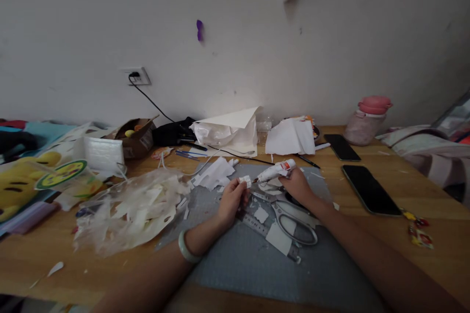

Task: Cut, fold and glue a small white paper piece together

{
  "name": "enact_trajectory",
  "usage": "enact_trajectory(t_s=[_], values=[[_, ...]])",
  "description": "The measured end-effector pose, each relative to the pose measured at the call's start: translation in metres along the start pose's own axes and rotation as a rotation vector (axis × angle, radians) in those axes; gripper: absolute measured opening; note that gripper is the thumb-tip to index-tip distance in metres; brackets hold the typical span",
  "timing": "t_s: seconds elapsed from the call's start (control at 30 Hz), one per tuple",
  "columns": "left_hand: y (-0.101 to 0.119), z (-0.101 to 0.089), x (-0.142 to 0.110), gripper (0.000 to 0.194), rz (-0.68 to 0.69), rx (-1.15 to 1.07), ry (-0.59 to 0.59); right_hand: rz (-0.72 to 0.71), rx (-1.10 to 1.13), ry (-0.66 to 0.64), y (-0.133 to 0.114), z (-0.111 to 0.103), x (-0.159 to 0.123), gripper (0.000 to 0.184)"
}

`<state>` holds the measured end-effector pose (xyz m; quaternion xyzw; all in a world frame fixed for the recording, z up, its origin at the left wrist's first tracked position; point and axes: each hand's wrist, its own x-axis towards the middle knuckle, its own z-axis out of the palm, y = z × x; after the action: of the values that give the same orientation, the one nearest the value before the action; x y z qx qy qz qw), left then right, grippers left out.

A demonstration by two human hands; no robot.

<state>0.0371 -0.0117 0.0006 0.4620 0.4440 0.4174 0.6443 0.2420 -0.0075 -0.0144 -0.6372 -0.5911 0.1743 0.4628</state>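
Pinched in the fingers of my left hand (233, 200) is a small white piece (245, 181), too small to make out in detail. My right hand (296, 183) grips a white glue gun (273, 171), its nozzle pointing left, close to the white piece. Beneath the hands, scissors (293, 222) with grey handles and a metal ruler (253, 223) lie on a grey cutting mat (235, 264). White paper scraps (281, 235) rest across the ruler and around it.
Left of the mat lies a clear plastic bag (128, 215) of scraps. Two phones (370, 189) and a pink-lidded bottle (367, 120) are at right. Papers (235, 129) and a cardboard box (135, 139) stand along the wall. A black cable (150, 100) runs from the socket (141, 77).
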Motion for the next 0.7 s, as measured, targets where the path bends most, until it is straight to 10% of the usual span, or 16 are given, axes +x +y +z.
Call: enact_trajectory(t_s=[0.7], values=[[0.0008, 0.0000, -0.0002, 0.020, 0.004, 0.015, -0.003, -0.010, -0.012, 0.020, -0.0002, -0.0003, 0.0007, 0.018]])
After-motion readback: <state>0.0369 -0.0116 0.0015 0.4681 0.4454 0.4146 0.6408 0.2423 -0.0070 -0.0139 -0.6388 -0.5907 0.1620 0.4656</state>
